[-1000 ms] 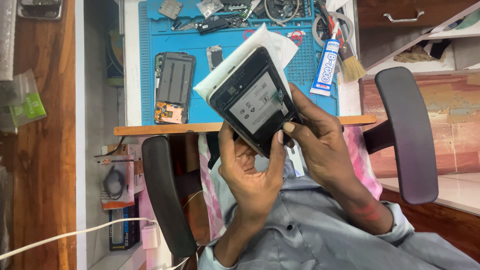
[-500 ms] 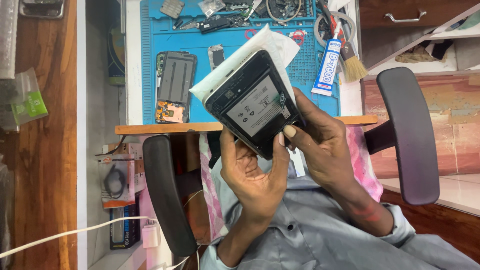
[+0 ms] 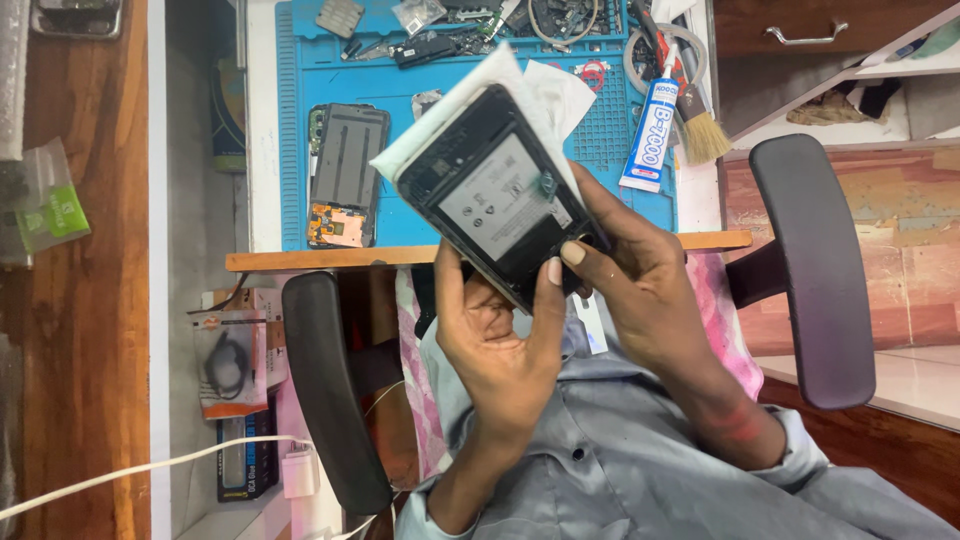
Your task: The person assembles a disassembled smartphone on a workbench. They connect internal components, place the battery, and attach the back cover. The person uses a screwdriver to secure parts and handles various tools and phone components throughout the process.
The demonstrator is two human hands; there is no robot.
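1. Hands meet over a phone (image 3: 500, 200) with its back cover off, held tilted above the near edge of the counter (image 3: 480, 256) and in front of the blue mat (image 3: 400, 80).
2. The left hand (image 3: 500, 340) cradles the phone from below, thumb up along its left edge and fingers wrapped round the lower right edge, closed on the body.
3. The right hand (image 3: 640, 290) grips the phone's lower right corner, thumb tip pressed on the open back, fingers curled behind.
4. White tissue (image 3: 520, 85) lies behind the phone, sticking out past its top and right edges; whether a hand pinches it cannot be told.
5. The phone's open back shows a grey battery with a dark frame around it.
6. On the mat, left of the held phone, lies a second phone (image 3: 345, 170), also opened, with an orange board at its lower end.
7. A white glue tube (image 3: 650, 135) lies at the mat's right side, just beside a brush (image 3: 695, 125) with pale bristles.
8. Small parts and tools crowd the mat's far edge, too small to tell apart.
9. Black chair armrests stand on both sides of the person: one (image 3: 325, 390) on the left, one (image 3: 810, 270) on the right.
10. A white cable (image 3: 130, 475) runs across the floor area at lower left, near boxed goods on a shelf.
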